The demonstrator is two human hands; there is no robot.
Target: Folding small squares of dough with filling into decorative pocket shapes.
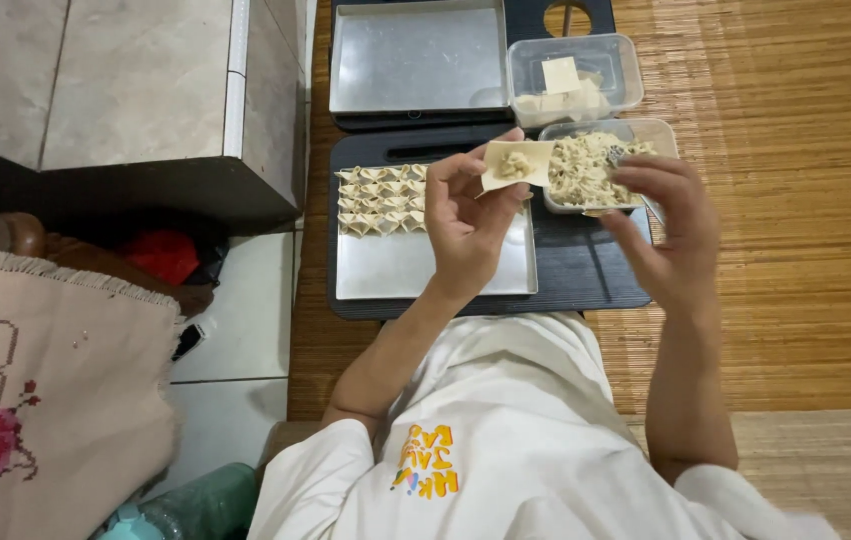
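Ideally, the left hand, pinching a filled dumpling wrapper, keeps it level while the right hand, closed on a spoon, adds filling sparingly.

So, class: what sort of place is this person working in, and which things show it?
Probably a home floor used for food preparation: a woven mat, floor tiles, and metal trays of folded dumplings beside a tub of filling.

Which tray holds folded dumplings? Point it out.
The near tray, by the left hand: dumplings fill its far-left corner. The far tray shows only bare metal.
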